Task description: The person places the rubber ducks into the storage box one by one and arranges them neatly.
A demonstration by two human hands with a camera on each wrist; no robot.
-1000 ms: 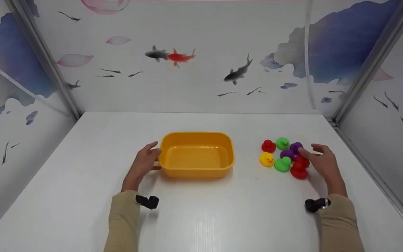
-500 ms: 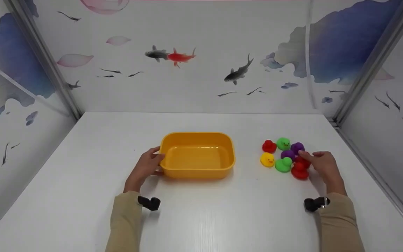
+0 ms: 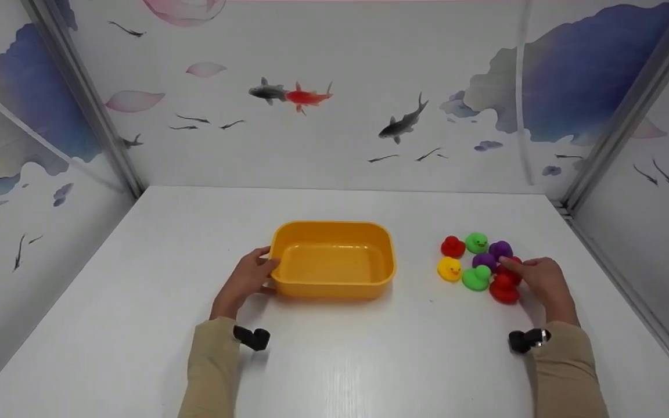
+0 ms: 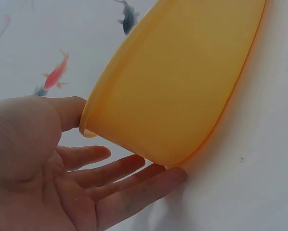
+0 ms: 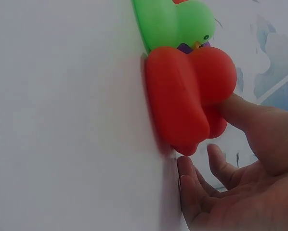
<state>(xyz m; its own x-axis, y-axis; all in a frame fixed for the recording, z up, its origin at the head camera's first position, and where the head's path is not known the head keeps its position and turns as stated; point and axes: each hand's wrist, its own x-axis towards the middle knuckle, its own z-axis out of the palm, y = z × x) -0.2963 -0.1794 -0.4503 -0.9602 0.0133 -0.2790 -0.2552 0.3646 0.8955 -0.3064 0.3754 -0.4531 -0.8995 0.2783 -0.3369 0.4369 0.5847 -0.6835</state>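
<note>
- Gently, I think, the right hand (image 3: 543,278) should get its thumb and fingers on both sides of the back red duck (image 5: 216,126), then squeeze just a little, as it looks soft and squishy.
- Go slowly, because the front red duck (image 3: 504,291) sits close by and could get bumped.
- The back red duck is right at the right hand's thumb, which touches it. The fingers bend on the other side, but I can't tell if they pinch it.
- The front red duck is just nearer the person than that thumb. The purple ducks (image 3: 484,262) and a green duck (image 3: 476,278) are to the hand's left.
- The left hand (image 3: 247,276) holds the yellow tub (image 3: 334,290) by its end, thumb over the rim, fingers outside. The tub is to that hand's right, on the counter (image 3: 334,354).
</note>
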